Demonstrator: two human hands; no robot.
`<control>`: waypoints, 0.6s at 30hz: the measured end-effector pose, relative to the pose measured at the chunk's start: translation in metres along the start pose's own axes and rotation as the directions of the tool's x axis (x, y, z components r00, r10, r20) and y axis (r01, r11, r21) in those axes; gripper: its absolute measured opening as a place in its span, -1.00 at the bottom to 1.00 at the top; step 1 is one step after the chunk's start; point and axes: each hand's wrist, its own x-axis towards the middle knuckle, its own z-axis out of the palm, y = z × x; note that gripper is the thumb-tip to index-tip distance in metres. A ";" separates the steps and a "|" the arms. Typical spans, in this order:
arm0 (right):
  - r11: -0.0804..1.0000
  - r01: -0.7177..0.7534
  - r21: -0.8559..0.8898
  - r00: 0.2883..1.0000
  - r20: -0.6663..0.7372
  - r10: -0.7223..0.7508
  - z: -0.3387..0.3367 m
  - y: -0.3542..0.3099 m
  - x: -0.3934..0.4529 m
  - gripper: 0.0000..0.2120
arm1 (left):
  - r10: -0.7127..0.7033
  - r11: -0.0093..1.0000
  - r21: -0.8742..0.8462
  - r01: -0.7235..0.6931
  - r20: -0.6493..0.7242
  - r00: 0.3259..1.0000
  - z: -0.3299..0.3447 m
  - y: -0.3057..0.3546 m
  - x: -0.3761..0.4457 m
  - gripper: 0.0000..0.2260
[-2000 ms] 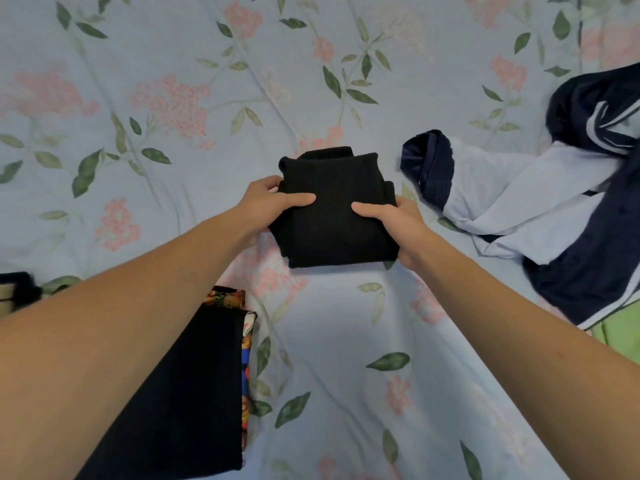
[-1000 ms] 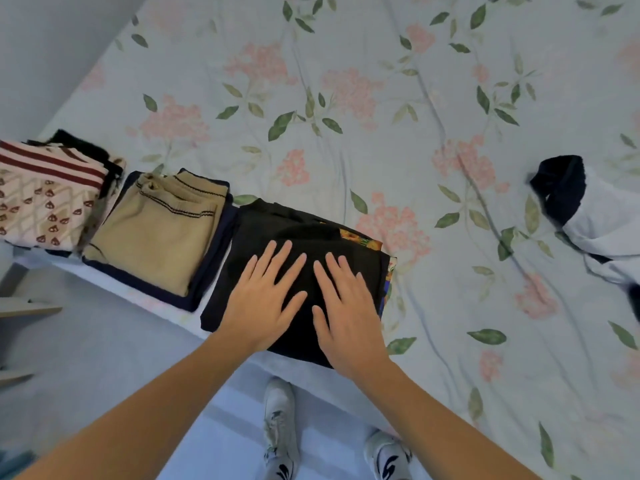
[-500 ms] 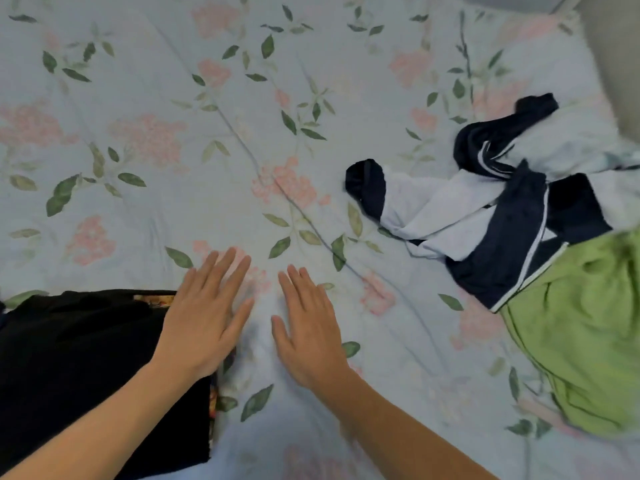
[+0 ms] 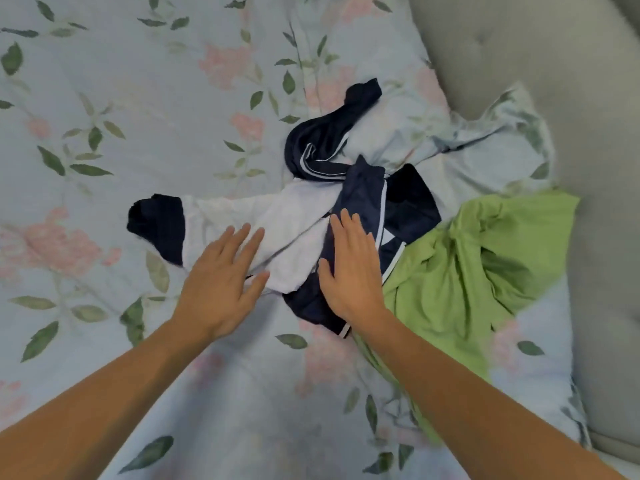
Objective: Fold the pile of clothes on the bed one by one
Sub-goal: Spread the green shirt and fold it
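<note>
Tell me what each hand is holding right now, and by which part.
Nothing is held. The left hand lies open over the white part of the navy-and-white garment, the right hand open over its navy part; no fingers curl round the cloth.

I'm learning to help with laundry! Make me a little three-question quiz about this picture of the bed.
1. True or false: the left hand is gripping a bunched-up sleeve.
2. Which garment does the right hand lie over? A) the green garment B) the navy and white garment C) a striped sweater
3. Fill in: the green garment lies to the ______ of the navy and white one in the picture.

Key:
1. False. Both hands are flat with straight fingers, gripping nothing.
2. B
3. right
</note>
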 end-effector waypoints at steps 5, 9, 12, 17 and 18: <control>0.983 -0.130 -0.130 0.990 -0.065 0.123 -0.055 0.089 -0.007 -0.26 | 0.101 0.992 -0.091 -0.092 0.101 0.990 0.034 0.107 0.058 -0.32; 0.969 -0.194 -0.150 0.966 -0.200 0.162 -0.098 0.144 -0.026 -0.23 | 0.201 0.960 -0.229 -0.162 0.157 0.967 0.051 0.193 0.091 -0.35; 0.942 -0.326 -0.074 0.901 -0.327 0.286 -0.125 0.187 -0.035 -0.21 | 0.208 0.885 -0.454 -0.099 0.197 0.958 0.058 0.259 0.123 -0.36; 0.797 -0.554 0.240 0.776 -0.196 0.599 -0.148 0.246 -0.034 -0.13 | -0.003 0.613 -0.748 0.255 0.320 0.947 0.080 0.340 0.188 -0.07; 0.756 -0.564 0.332 0.764 -0.137 0.630 -0.152 0.250 -0.034 -0.15 | -0.049 0.610 -0.735 0.296 0.338 0.940 0.086 0.347 0.197 -0.10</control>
